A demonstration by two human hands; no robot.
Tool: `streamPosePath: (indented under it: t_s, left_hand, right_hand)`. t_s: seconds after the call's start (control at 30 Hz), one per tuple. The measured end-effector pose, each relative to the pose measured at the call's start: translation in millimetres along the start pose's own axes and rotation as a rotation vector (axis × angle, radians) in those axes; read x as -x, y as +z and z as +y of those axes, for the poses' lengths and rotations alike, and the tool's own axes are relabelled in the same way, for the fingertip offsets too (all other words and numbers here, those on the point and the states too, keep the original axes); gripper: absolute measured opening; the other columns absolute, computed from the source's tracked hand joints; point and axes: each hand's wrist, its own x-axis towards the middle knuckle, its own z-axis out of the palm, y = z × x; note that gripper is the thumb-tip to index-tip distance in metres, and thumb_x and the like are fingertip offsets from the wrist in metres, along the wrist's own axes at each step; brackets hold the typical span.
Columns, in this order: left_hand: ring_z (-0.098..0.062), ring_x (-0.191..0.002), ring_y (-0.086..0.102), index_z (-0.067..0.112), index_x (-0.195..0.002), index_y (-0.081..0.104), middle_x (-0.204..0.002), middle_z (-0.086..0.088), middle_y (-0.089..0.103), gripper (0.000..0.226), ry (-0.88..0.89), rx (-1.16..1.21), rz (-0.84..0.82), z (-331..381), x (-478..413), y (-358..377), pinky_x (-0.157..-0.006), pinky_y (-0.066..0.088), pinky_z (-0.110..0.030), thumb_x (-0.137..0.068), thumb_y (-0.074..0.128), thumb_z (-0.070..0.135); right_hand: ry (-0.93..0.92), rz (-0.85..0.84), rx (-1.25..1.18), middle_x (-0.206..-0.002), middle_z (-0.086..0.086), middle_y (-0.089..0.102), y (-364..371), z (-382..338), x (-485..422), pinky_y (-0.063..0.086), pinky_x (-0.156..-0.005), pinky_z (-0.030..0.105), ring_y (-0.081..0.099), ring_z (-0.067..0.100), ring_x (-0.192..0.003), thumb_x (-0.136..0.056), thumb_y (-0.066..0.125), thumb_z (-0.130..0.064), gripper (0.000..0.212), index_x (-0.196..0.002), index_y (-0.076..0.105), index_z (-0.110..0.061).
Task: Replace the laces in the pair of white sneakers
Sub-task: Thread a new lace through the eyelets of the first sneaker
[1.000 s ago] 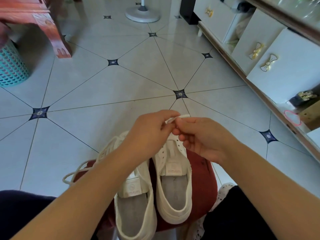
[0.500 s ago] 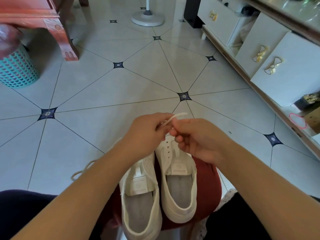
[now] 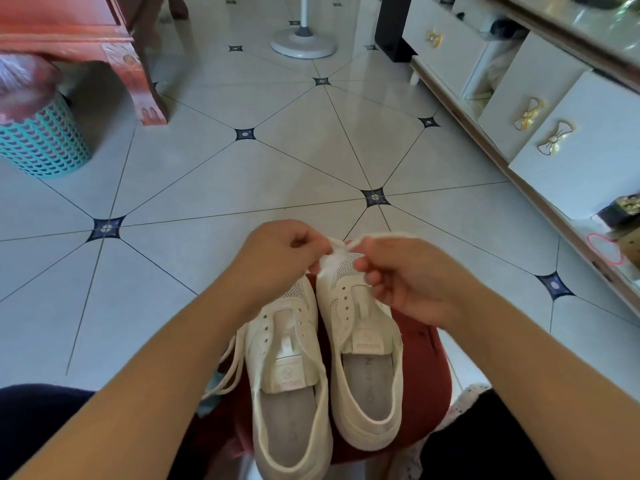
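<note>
- While both hands meet over the toe of the right-hand shoe (image 3: 363,375), a white lace (image 3: 341,250) runs between them, just above the mesh toe.
- Left hand (image 3: 277,258): fingers curled in, thumb and forefinger pinching the lace at its left end.
- Right hand (image 3: 408,275): thumb and forefinger pinch the lace too, the other fingers curled under; one strand arcs away from this pinch, over the knuckles to the right.
- Left-hand shoe (image 3: 291,410) lies touching the right-hand one, side by side, toes pointing away from the person, its eyelets showing as dark holes.
- Both shoes rest on a dark red stool (image 3: 426,368) between the person's knees.
- A loose lace (image 3: 225,372) trails off the left-hand shoe's outer side, over the stool's edge.
- Around the stool is a floor (image 3: 207,185) of pale tiles with dark star insets.
- Far left stands a teal basket (image 3: 41,143), beside a red table (image 3: 138,81).
- A white fan base (image 3: 303,43) sits at the far end; white drawers (image 3: 588,133) with gold bow handles line the right.
</note>
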Motion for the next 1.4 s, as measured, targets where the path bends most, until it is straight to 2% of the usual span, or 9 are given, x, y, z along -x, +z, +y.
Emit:
streamPosePath:
  t_s: [0.13, 0.3, 0.5, 0.63, 0.83, 0.97, 1.13, 1.27, 1.4]
  left_hand:
    - [0.003, -0.042, 0.043, 0.016, -0.074, 0.064, -0.053, 0.011, 0.061, 0.019, -0.004, 0.009, -0.063, 5, 1, 15, -0.051, 0.039, -0.016, -0.089, 0.056, 0.024]
    - [0.001, -0.044, 0.046, 0.015, -0.08, 0.065, -0.056, 0.01, 0.064, 0.015, -0.065, -0.018, -0.13, 0, 3, 10, -0.049, 0.04, -0.015, -0.089, 0.057, 0.025]
    - [-0.003, -0.045, 0.048, 0.013, -0.082, 0.067, -0.056, 0.007, 0.062, 0.019, -0.155, 0.035, -0.169, -3, 2, -19, -0.044, 0.04, -0.014, -0.092, 0.052, 0.02]
    - [-0.005, -0.042, 0.041, 0.007, -0.083, 0.065, -0.055, 0.004, 0.056, 0.018, -0.192, 0.367, -0.137, 3, 1, -15, -0.042, 0.036, -0.016, -0.092, 0.052, 0.017]
    - [-0.004, -0.04, 0.04, 0.003, -0.084, 0.058, -0.055, 0.001, 0.052, 0.018, -0.265, 0.988, -0.186, 22, -4, 3, -0.039, 0.032, -0.012, -0.093, 0.047, 0.014]
    - [-0.007, -0.049, 0.054, 0.002, -0.086, 0.059, -0.062, -0.004, 0.062, 0.019, -0.25, 1.171, -0.133, 27, -8, 3, -0.049, 0.048, -0.014, -0.094, 0.045, 0.011]
    - [-0.017, -0.092, 0.062, 0.013, -0.098, 0.063, -0.096, -0.002, 0.069, 0.02, -0.222, 0.728, -0.132, 11, -13, -6, -0.084, 0.051, -0.031, -0.09, 0.053, 0.029]
    - [-0.005, -0.082, 0.065, 0.021, -0.095, 0.066, -0.086, 0.007, 0.071, 0.01, -0.139, 0.007, -0.407, -3, -1, 0, -0.074, 0.044, -0.021, -0.087, 0.059, 0.023]
    - [-0.01, -0.056, 0.06, 0.011, -0.078, 0.066, -0.061, 0.001, 0.063, 0.024, -0.199, 0.384, -0.346, 2, 0, 6, -0.063, 0.052, -0.022, -0.093, 0.048, 0.012]
  right_hand:
    - [-0.021, -0.072, 0.045, -0.059, -0.005, 0.063, 11, 1, -3, 0.042, -0.044, 0.013, 0.049, 0.002, -0.045, -0.092, 0.053, -0.016, 0.017, -0.08, 0.064, -0.014]
    - [-0.157, 0.145, 0.456, -0.053, -0.008, 0.063, 7, -2, -6, 0.04, -0.047, 0.015, 0.047, 0.0, -0.042, -0.09, 0.058, -0.017, 0.018, -0.073, 0.062, -0.014]
    - [-0.284, 0.554, -0.064, -0.05, -0.007, 0.063, -25, -26, -5, 0.04, -0.045, 0.015, 0.047, 0.001, -0.04, -0.091, 0.058, -0.018, 0.012, -0.083, 0.063, -0.011]
    - [-0.241, 0.384, 0.13, -0.059, -0.003, 0.068, -10, -9, -6, 0.041, -0.049, 0.017, 0.049, 0.002, -0.043, -0.091, 0.057, -0.015, 0.007, -0.094, 0.057, -0.009]
    - [-0.048, -0.262, 0.288, -0.071, -0.001, 0.07, 21, 8, 4, 0.046, -0.054, 0.014, 0.054, 0.003, -0.052, -0.089, 0.058, -0.016, 0.005, -0.093, 0.061, -0.014]
    - [-0.048, -0.242, 0.252, -0.066, -0.002, 0.068, 25, 6, 5, 0.045, -0.053, 0.013, 0.052, 0.003, -0.05, -0.09, 0.055, -0.015, 0.012, -0.08, 0.061, -0.014]
    - [-0.142, -0.085, -0.048, -0.056, -0.005, 0.058, 11, -11, 3, 0.043, -0.047, 0.012, 0.047, 0.002, -0.045, -0.093, 0.049, -0.015, 0.018, -0.08, 0.06, -0.011]
    - [-0.239, 0.09, -0.359, -0.058, -0.006, 0.057, -3, -26, 3, 0.044, -0.048, 0.013, 0.049, 0.002, -0.047, -0.094, 0.05, -0.02, 0.017, -0.083, 0.061, -0.013]
    - [-0.123, 0.126, -0.233, -0.056, -0.005, 0.059, -5, -20, 1, 0.042, -0.044, 0.012, 0.048, 0.001, -0.044, -0.095, 0.049, -0.017, 0.016, -0.089, 0.062, -0.01]
